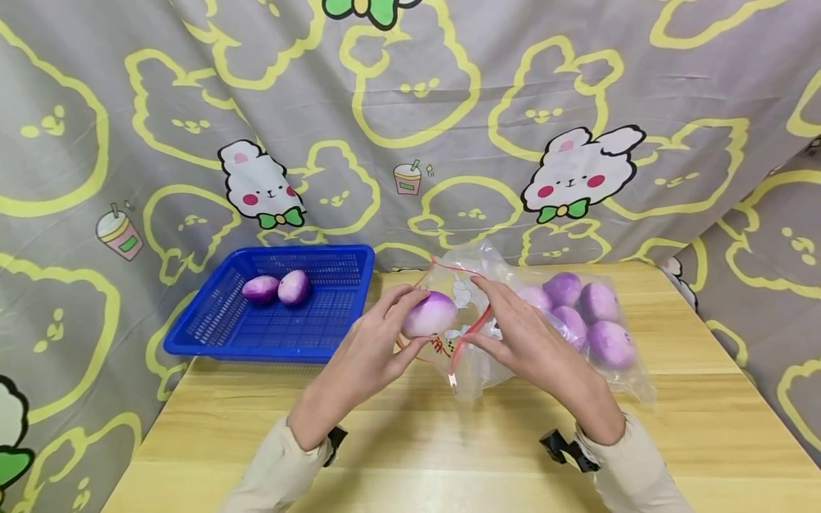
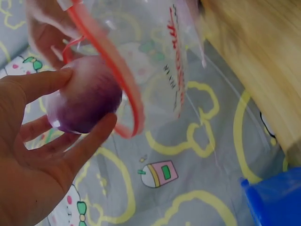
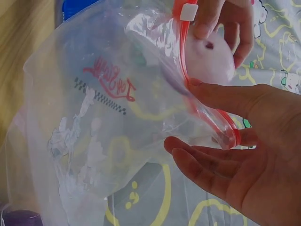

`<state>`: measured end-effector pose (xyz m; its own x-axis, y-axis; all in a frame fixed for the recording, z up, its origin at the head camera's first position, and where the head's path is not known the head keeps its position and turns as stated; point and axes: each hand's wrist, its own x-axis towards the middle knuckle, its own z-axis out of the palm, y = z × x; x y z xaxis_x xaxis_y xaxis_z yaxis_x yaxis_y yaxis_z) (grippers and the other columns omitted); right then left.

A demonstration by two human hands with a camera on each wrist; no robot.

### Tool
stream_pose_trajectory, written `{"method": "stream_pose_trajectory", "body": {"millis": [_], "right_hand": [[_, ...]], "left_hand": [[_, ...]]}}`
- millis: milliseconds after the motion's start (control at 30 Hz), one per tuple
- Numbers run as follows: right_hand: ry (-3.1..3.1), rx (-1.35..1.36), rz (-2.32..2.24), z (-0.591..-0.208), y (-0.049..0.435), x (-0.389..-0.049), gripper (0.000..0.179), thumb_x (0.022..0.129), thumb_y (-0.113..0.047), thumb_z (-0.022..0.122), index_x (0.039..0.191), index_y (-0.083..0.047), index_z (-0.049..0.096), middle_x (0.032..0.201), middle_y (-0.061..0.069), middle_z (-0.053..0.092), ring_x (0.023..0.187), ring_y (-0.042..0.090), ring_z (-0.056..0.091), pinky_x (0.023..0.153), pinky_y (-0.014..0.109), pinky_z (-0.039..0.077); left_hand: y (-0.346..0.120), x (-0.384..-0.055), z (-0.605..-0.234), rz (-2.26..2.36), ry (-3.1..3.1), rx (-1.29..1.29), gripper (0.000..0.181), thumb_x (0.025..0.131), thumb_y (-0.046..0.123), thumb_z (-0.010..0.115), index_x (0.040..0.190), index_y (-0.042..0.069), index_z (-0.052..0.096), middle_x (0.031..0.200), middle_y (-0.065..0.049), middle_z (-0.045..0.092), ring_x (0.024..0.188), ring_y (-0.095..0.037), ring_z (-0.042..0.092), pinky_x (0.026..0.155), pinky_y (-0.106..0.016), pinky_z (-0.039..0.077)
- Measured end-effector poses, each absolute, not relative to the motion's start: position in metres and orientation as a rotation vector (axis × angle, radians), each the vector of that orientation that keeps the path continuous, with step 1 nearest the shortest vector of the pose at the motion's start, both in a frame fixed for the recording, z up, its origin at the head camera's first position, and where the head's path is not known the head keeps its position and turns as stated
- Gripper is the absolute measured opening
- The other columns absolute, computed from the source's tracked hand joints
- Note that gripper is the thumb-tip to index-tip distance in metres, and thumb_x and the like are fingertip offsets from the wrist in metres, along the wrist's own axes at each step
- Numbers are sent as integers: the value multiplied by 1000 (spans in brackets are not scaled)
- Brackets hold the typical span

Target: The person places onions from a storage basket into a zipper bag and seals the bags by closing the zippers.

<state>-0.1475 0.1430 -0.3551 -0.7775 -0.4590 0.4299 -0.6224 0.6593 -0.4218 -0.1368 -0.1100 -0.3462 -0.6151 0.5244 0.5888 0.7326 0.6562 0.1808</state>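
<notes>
My left hand (image 1: 370, 343) grips a smooth, egg-shaped fruit (image 1: 432, 313), purple shading to white, between thumb and fingers. In the left wrist view the fruit (image 2: 84, 101) is right at the red-edged mouth of a clear zip bag (image 2: 157, 61). With my right hand (image 1: 529, 331) I hold that bag by its mouth, thumb and fingers spread along the red zip edge. The mouth gapes toward my left hand. Through the right wrist view, the bag (image 3: 113, 136) shows red lettering and a white slider (image 3: 189, 12) at the zip's end.
A blue plastic basket (image 1: 256, 350) at the left holds two similar fruits (image 1: 277, 288). Right of the bag, several purple fruits (image 1: 611, 345) lie in clear plastic on the wooden table (image 1: 449, 456). A patterned grey curtain (image 1: 449, 157) hangs behind the table.
</notes>
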Motion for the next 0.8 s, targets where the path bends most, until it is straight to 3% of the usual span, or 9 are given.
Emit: {"method": "stream_pose_trajectory", "body": {"millis": [400, 500, 633, 800], "right_hand": [[-2540, 882, 811, -351, 143, -144, 83, 88, -32, 76, 154, -6, 32, 153, 16, 41, 136, 34, 45, 105, 52, 43], [-2523, 892, 808, -349, 144, -143, 84, 88, -32, 77, 154, -6, 32, 153, 16, 42, 127, 32, 53, 102, 51, 46], [-2503, 896, 820, -346, 147, -143, 85, 86, -30, 79, 153, -5, 33, 148, 16, 47, 102, 22, 60, 89, 43, 53], [-2513, 832, 803, -341, 153, -142, 83, 87, -39, 77, 153, -11, 36, 146, 12, 49, 105, 21, 60, 86, 44, 54]], "left_hand": [[-92, -148, -356, -300, -2433, -975, 58, 85, 31, 81, 132, 9, 56, 121, -9, 63, 110, -26, 56, 95, -39, 48], [-91, -149, -358, -269, -2460, -962, 60, 88, 35, 77, 137, 8, 53, 124, -11, 62, 117, -29, 57, 100, -43, 48], [-92, -149, -359, -260, -2479, -965, 64, 90, 37, 74, 140, 7, 50, 127, -14, 62, 122, -32, 57, 104, -46, 46], [-95, -148, -359, -257, -2475, -1021, 45, 91, 39, 72, 120, 6, 64, 111, -10, 70, 121, -33, 55, 107, -46, 41]]}}
